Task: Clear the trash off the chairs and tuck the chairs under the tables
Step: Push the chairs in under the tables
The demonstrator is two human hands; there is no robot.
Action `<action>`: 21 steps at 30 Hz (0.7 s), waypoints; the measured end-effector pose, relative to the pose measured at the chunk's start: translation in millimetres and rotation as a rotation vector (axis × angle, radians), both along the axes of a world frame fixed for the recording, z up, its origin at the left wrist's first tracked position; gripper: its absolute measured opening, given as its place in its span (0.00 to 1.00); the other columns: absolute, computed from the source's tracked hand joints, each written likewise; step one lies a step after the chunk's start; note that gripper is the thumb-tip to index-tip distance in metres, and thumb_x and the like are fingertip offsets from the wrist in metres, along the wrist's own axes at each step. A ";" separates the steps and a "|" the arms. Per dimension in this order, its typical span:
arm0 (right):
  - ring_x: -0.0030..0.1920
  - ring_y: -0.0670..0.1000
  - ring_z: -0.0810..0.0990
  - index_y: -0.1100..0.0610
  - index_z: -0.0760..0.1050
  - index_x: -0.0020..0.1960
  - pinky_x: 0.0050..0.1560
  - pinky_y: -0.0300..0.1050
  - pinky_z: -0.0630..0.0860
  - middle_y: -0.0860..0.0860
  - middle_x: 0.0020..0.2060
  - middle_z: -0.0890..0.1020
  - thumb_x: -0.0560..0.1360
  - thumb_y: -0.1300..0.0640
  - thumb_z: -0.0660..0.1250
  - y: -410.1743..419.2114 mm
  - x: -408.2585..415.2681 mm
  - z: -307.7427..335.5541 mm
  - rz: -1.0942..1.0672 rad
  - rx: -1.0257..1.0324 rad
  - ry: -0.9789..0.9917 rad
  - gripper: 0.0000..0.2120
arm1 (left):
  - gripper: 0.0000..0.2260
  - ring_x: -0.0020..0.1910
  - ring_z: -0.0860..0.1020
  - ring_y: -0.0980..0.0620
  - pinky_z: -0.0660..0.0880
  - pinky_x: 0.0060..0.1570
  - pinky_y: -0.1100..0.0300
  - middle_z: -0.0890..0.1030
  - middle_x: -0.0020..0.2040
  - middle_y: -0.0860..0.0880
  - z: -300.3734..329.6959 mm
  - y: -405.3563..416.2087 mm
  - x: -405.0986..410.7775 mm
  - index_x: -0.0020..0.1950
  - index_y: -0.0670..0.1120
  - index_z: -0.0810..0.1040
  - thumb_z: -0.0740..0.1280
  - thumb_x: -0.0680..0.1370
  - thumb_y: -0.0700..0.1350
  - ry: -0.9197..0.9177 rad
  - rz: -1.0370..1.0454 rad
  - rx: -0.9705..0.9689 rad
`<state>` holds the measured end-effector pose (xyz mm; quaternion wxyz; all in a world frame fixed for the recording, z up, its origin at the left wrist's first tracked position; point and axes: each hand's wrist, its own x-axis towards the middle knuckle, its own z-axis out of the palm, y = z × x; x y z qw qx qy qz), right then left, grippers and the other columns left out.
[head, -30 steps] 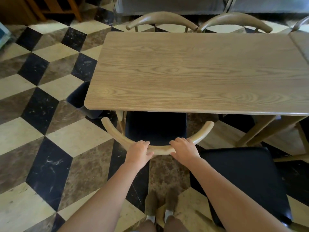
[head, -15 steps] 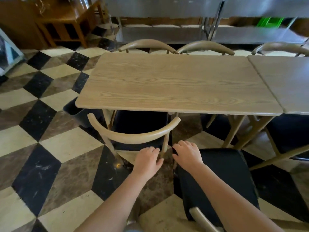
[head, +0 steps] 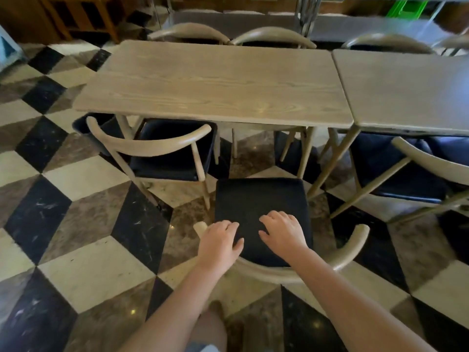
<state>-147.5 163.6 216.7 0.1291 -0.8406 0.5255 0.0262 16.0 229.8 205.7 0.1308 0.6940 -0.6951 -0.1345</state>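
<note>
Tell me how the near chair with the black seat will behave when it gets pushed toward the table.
The near chair is probably rigid and fairly light, given its slim wooden frame. It should slide easily on the glossy tiled floor. Pushed high at the backrest, its splayed legs might catch and tip.

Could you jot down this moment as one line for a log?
left hand: open over near chair | right hand: open over seat | near chair: not tucked | left chair: partly under table

We look steeply down from one head-worn wide-angle camera, close over an untucked chair [head: 261, 199], facing two abutting tables [head: 215, 82] across checkered floor [head: 83, 270].
</note>
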 end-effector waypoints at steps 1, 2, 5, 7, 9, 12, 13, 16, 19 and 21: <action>0.56 0.53 0.76 0.52 0.74 0.60 0.57 0.49 0.71 0.51 0.56 0.79 0.76 0.49 0.61 10.9 -11.7 -3.9 -0.018 -0.001 0.002 0.14 | 0.19 0.58 0.76 0.52 0.73 0.59 0.58 0.79 0.60 0.49 -2.8 9.8 -10.2 0.64 0.47 0.73 0.64 0.76 0.53 0.003 -0.013 0.003; 0.56 0.52 0.76 0.52 0.74 0.60 0.58 0.49 0.71 0.50 0.56 0.79 0.76 0.48 0.61 21.8 -22.3 -7.4 -0.034 -0.001 0.003 0.15 | 0.19 0.58 0.76 0.52 0.73 0.58 0.58 0.79 0.59 0.49 -6.6 18.8 -19.3 0.64 0.47 0.74 0.65 0.75 0.53 0.001 -0.028 0.008; 0.60 0.51 0.74 0.49 0.73 0.62 0.64 0.49 0.68 0.48 0.59 0.78 0.75 0.45 0.63 56.8 -50.3 -14.8 -0.085 0.016 -0.056 0.17 | 0.20 0.57 0.77 0.53 0.74 0.57 0.57 0.80 0.58 0.50 -17.6 39.9 -42.3 0.63 0.48 0.74 0.66 0.74 0.56 -0.011 -0.077 0.045; 0.62 0.51 0.74 0.50 0.73 0.62 0.66 0.51 0.66 0.48 0.60 0.78 0.74 0.44 0.64 77.0 -67.4 -16.6 -0.065 0.024 -0.069 0.19 | 0.22 0.57 0.76 0.52 0.74 0.58 0.57 0.79 0.58 0.50 -24.2 49.5 -52.5 0.64 0.48 0.73 0.66 0.73 0.57 -0.013 -0.094 0.080; 0.62 0.53 0.75 0.52 0.74 0.62 0.66 0.53 0.67 0.50 0.59 0.79 0.73 0.46 0.66 93.8 -84.3 -20.6 -0.019 0.041 -0.042 0.20 | 0.24 0.58 0.76 0.51 0.73 0.59 0.56 0.79 0.59 0.50 -30.2 59.1 -60.2 0.65 0.48 0.72 0.65 0.73 0.58 -0.006 -0.121 0.120; 0.63 0.52 0.73 0.53 0.74 0.63 0.68 0.51 0.65 0.50 0.61 0.78 0.74 0.49 0.67 105.3 -100.1 -26.0 -0.015 0.069 -0.037 0.19 | 0.23 0.60 0.74 0.51 0.71 0.62 0.57 0.77 0.60 0.50 -32.5 67.2 -66.2 0.65 0.48 0.73 0.65 0.74 0.59 0.006 -0.127 0.133; 0.63 0.52 0.73 0.53 0.74 0.63 0.68 0.50 0.65 0.50 0.61 0.78 0.74 0.51 0.67 106.2 -102.8 -28.5 -0.011 0.066 -0.043 0.18 | 0.23 0.60 0.74 0.51 0.70 0.62 0.57 0.77 0.60 0.50 -33.6 67.6 -67.4 0.64 0.48 0.73 0.65 0.74 0.59 0.007 -0.123 0.124; 0.62 0.52 0.72 0.54 0.73 0.63 0.66 0.47 0.67 0.50 0.61 0.77 0.74 0.52 0.67 103.2 -105.3 -34.2 0.007 0.069 -0.035 0.18 | 0.22 0.61 0.73 0.51 0.70 0.64 0.57 0.76 0.61 0.49 -33.0 63.2 -68.7 0.64 0.48 0.73 0.65 0.74 0.58 -0.033 -0.138 0.126; 0.60 0.51 0.72 0.52 0.72 0.64 0.62 0.47 0.70 0.49 0.59 0.77 0.75 0.53 0.67 93.7 -109.2 -38.0 0.039 0.084 -0.004 0.18 | 0.22 0.62 0.73 0.51 0.69 0.64 0.57 0.76 0.62 0.49 -35.5 54.8 -73.0 0.65 0.47 0.72 0.65 0.75 0.57 -0.064 -0.186 0.163; 0.58 0.51 0.73 0.51 0.71 0.64 0.60 0.47 0.72 0.49 0.58 0.77 0.75 0.52 0.67 87.0 -113.7 -39.6 0.055 0.091 0.033 0.18 | 0.21 0.60 0.74 0.51 0.70 0.62 0.58 0.77 0.60 0.49 -38.6 51.1 -75.9 0.64 0.47 0.73 0.66 0.75 0.55 -0.069 -0.193 0.174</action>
